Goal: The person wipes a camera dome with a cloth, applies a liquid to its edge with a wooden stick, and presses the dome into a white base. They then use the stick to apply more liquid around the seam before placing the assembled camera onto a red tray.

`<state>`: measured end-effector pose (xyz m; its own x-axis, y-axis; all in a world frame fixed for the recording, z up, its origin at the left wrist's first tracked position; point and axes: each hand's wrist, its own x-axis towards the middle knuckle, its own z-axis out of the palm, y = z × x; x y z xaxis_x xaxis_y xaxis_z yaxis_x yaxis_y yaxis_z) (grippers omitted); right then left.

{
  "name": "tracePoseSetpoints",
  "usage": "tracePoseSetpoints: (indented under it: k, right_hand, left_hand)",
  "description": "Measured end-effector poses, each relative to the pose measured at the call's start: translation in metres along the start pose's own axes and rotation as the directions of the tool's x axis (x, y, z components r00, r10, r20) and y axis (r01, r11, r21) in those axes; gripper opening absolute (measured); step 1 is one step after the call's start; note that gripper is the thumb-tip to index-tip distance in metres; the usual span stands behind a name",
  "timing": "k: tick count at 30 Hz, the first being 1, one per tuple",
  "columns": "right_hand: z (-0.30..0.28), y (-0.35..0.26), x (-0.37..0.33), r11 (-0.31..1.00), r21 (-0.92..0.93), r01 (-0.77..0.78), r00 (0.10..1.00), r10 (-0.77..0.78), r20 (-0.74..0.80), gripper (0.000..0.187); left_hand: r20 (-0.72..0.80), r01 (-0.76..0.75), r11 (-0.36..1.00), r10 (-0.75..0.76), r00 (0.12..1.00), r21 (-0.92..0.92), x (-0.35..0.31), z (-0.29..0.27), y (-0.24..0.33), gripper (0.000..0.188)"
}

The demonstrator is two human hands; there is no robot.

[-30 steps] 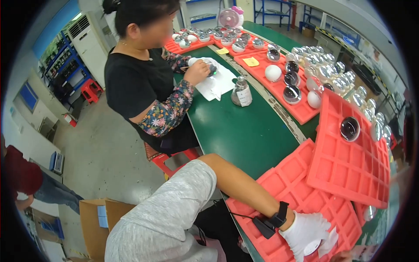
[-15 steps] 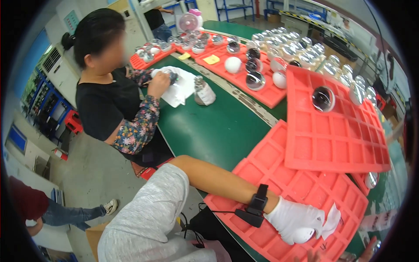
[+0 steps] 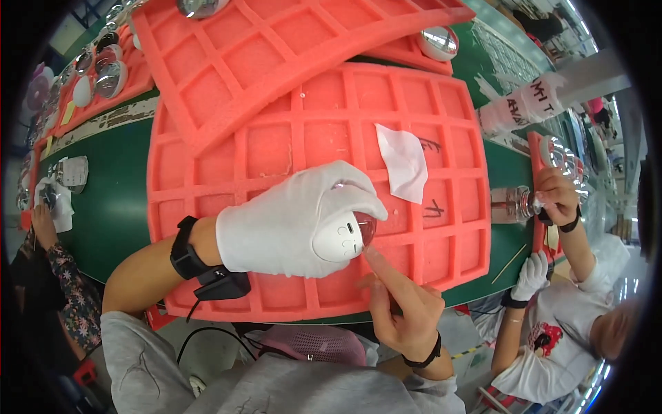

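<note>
Round device [image 3: 336, 238]: white plastic shell with a glossy, reddish see-through dome, held tilted near the middle of the frame; bearing a small dark slot, a tiny mark beside it and faint curved outlines.
Left hand [image 3: 293, 224]: white-gloved, fingers curled around the device and grasping it, covering part of the shell.
Right hand [image 3: 407, 307]: bare, fingers parted and free of any load, forefinger pointing up at the device's lower edge; touching or just short of it, cannot tell which.
Lower foam tray [image 3: 327, 141]: pinkish red, gridded, spread beneath both hands on the green tabletop [image 3: 114, 214].
Upper foam tray [image 3: 272, 43]: slanting across the upper left of the lower one, hiding some compartments; carrying a mirrored dome [image 3: 200, 5] at the top edge.
White scrap [image 3: 405, 165]: creased, lying over compartments right of the device.
Glass jar [image 3: 509, 205]: at right, beside a co-worker's hand [image 3: 557, 195].
Writing: black handwritten marks on the lower tray; dark lettering on the wrapped pole [image 3: 520, 103], upper right.
</note>
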<state>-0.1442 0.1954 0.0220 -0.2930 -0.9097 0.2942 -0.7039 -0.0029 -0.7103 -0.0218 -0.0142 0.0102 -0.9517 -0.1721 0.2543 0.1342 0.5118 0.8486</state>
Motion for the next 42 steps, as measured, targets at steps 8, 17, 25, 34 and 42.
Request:
tracePoseSetpoints:
  k: [8, 17, 25, 34, 42]
  right_hand:
    - [-0.002, 0.002, -0.002, 0.998, -0.030, 0.057, 0.998, -0.057, 0.018, 0.054]
    - [0.004, -0.009, 0.011, 0.999, 0.021, -0.026, 1.000, 0.025, 0.017, 0.050]
    - [-0.004, -0.005, 0.003, 0.998, 0.030, -0.046, 0.999, 0.046, 0.025, 0.051]
    - [-0.006, -0.006, 0.011, 0.998, 0.054, -0.021, 0.999, 0.019, 0.035, 0.048]
    - [-0.006, -0.013, 0.018, 1.000, 0.000, -0.001, 1.000, 0.001, -0.006, 0.044]
  left_hand:
    - [-0.019, 0.030, 0.999, -0.029, 0.999, 0.014, 0.002, 0.008, 0.004, 0.049]
    - [-0.049, 0.021, 0.999, -0.018, 0.999, 0.046, 0.007, 0.008, 0.009, 0.032]
    - [-0.051, 0.021, 0.997, -0.017, 0.999, 0.079, 0.012, 0.012, 0.007, 0.038]
    - [-0.058, 0.029, 0.999, -0.027, 0.998, 0.031, 0.010, 0.011, 0.008, 0.036]
    - [-0.072, 0.026, 1.000, -0.025, 0.997, 0.005, 0.012, 0.011, 0.009, 0.031]
